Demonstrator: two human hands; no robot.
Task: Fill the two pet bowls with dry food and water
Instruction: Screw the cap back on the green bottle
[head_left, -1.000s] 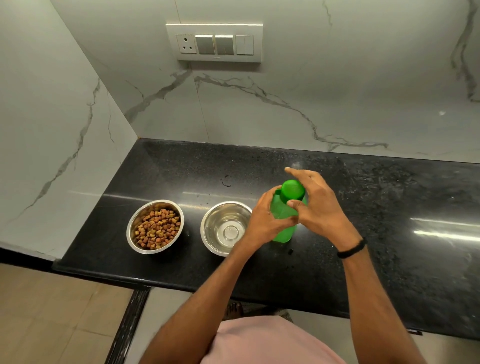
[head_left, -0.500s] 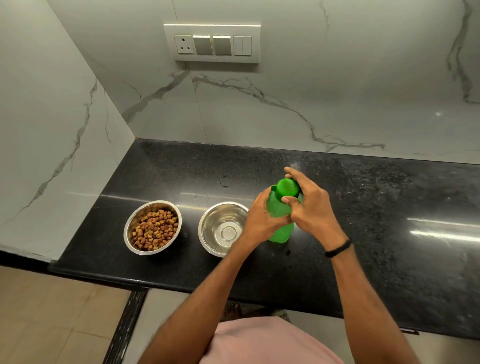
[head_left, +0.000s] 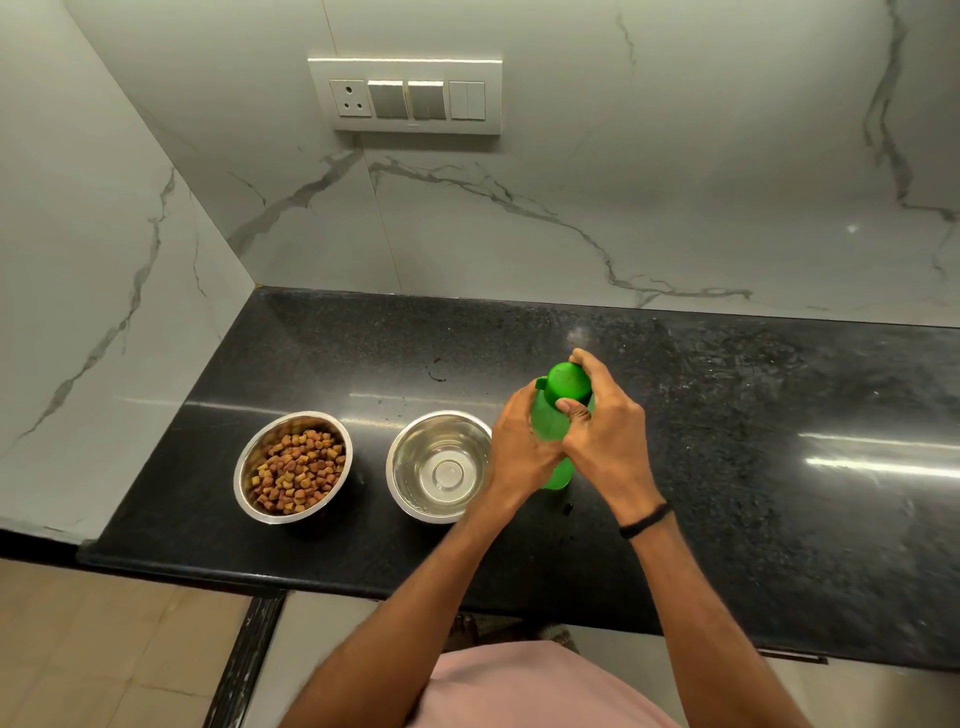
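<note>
Green bottle (head_left: 546, 418) stands upright on the counter (head_left: 753, 519). Left grip (head_left: 519, 452) wraps its body; right grip (head_left: 605, 441) pinches the cap (head_left: 569, 378). Foodless steel bowl (head_left: 439, 467) lies just left, nearer the left grip.

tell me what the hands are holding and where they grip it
Both hold the green plastic bottle: the left hand wraps its body, and the right hand grips its round green cap.

no text, brand or number can be read: none on the green bottle (head_left: 549, 423), the bowl of dry food (head_left: 258, 441), the second steel bowl (head_left: 409, 457) or the switch plate (head_left: 405, 66), whose tiny lower-edge mark is too small to read.
</note>
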